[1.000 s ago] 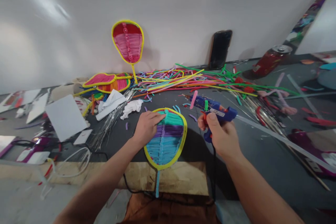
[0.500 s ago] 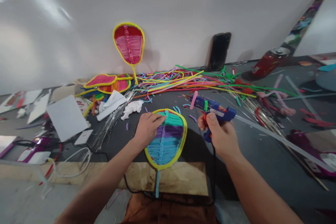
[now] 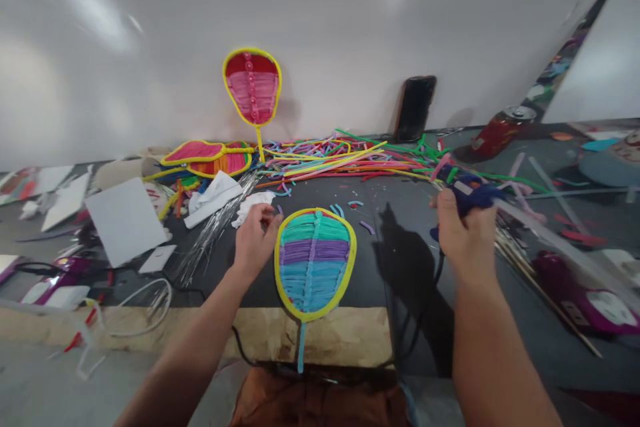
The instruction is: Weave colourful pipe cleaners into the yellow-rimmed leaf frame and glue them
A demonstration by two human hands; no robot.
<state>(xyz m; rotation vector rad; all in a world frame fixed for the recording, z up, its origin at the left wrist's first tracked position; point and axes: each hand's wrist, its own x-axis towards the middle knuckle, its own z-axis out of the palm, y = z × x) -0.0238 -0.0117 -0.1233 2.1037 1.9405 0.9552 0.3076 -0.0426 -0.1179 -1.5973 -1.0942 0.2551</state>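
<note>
A leaf-shaped fan (image 3: pixel 314 260) of teal, purple and blue pipe cleaners with a yellow rim lies flat at the table's near edge, its blue stem pointing toward me. My left hand (image 3: pixel 255 240) hovers just left of the fan's upper edge, fingers curled together, off the fan. My right hand (image 3: pixel 463 230) is closed around the blue glue gun (image 3: pixel 475 197), blurred by motion, to the right of the fan and above the table. Its black cord (image 3: pixel 425 293) hangs down toward me.
A heap of coloured pipe cleaners (image 3: pixel 350 157) runs along the back. A red-pink fan (image 3: pixel 253 90) and a black phone (image 3: pixel 414 107) lean on the white wall. A red can (image 3: pixel 497 133) stands at right; white cards (image 3: pixel 125 220) and tissue (image 3: pixel 253 203) lie at left.
My left hand has lifted off the fan and drawn back to its left. My right hand has swung the glue gun to the right, away from the fan.
</note>
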